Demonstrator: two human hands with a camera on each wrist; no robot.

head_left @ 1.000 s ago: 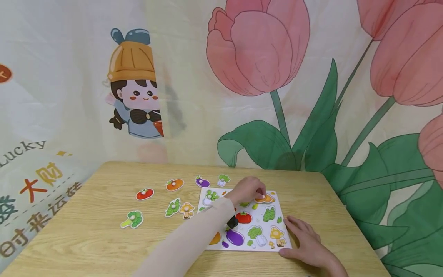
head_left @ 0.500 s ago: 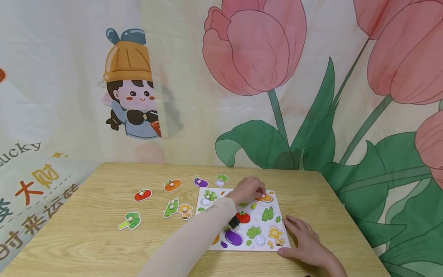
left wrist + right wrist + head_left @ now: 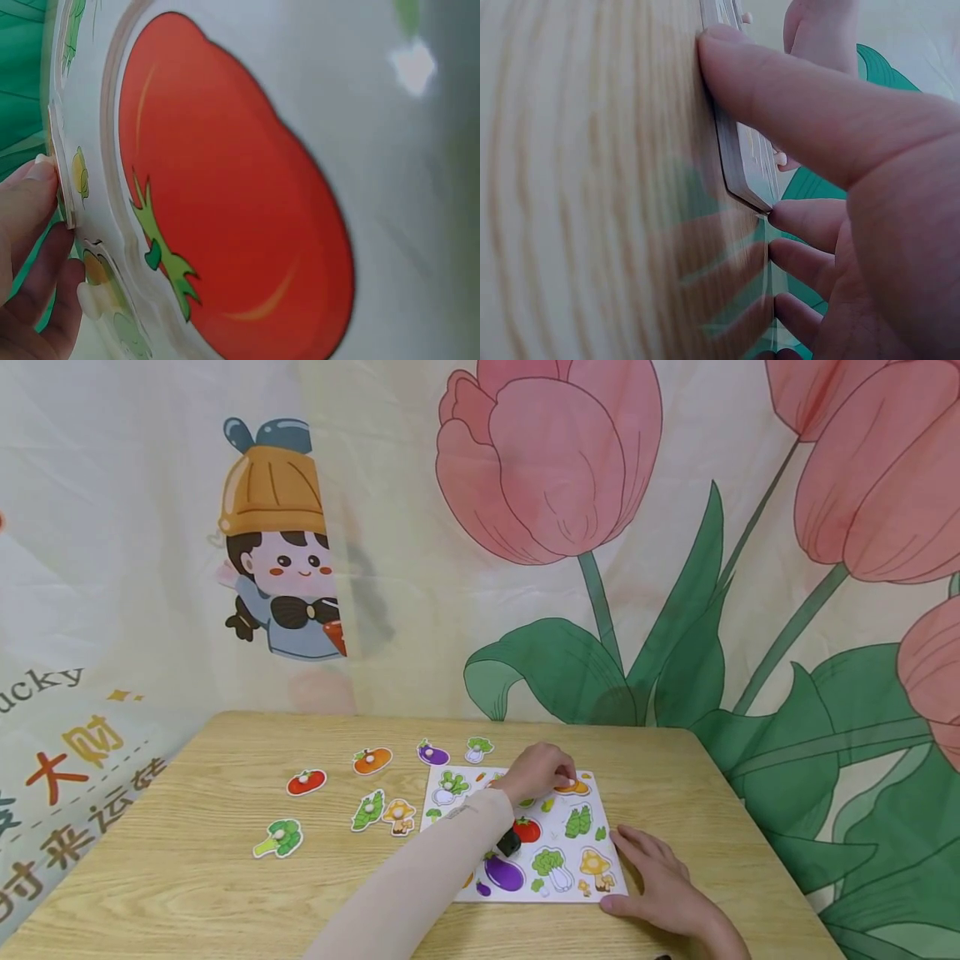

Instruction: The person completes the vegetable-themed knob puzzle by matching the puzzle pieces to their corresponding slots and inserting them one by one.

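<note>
Clock positions are read about the centre of the flat white rectangular board printed with vegetables [image 3: 525, 890], 12 being away from the person. On the wood-grain bench [image 3: 172, 868], left to right: green broccoli piece [image 3: 286, 835] at 9 o'clock; red oval tomato piece [image 3: 300, 786] between 9 and 10; green pea-pod piece [image 3: 367, 814] at 9; orange pumpkin piece [image 3: 369, 765] at 10; yellow-capped mushroom piece [image 3: 399, 815] at 9; purple eggplant piece [image 3: 437, 757] between 10 and 11. On the board at 10, a green-and-white radish piece [image 3: 446, 794] appears seated. Past the far edge at 11 lies a green-and-white bok choy piece [image 3: 477, 744]. Matching printed eggplant [image 3: 503, 872] at 7 and printed tomato [image 3: 528, 832] near centre are uncovered. The left hand [image 3: 536, 772], at 12, is narrowed in a pinch on the knob of an orange piece [image 3: 573, 788] at 1; full seating cannot be confirmed. Printed pea pods [image 3: 578, 822] at 3 and printed mushroom [image 3: 597, 863] at 4 are uncovered. The right hand [image 3: 660, 887], at 4, is spread wide, touching the board's near right corner. Assessment: partway, seven pieces outstanding; part of the board is hidden, so the seated count is incomplete.
</note>
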